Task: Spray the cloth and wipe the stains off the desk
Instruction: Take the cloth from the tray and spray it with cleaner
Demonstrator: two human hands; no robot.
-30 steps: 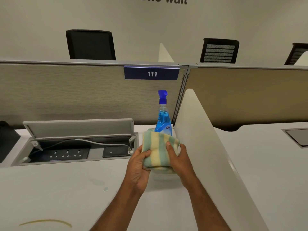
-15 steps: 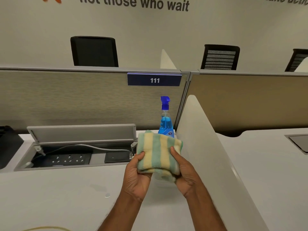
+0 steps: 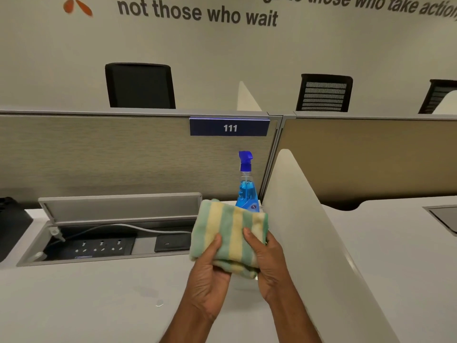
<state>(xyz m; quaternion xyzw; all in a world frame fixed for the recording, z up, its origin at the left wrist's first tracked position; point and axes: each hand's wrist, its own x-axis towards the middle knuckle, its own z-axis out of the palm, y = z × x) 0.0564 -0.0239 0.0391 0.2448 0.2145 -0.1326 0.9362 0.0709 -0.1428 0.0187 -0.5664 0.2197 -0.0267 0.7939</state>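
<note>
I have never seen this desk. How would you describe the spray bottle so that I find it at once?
Look at the grey partition with the dark blue sign reading 111. Just below the right end of that sign, in the back corner beside the white divider, stands the spray bottle, upright. It is the only clear bottle with blue liquid and a blue trigger top, and it rises behind the striped cloth held in both hands.

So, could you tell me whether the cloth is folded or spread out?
Folded: the striped cloth is a thick bundle with layered edges below, held between both hands.
</note>
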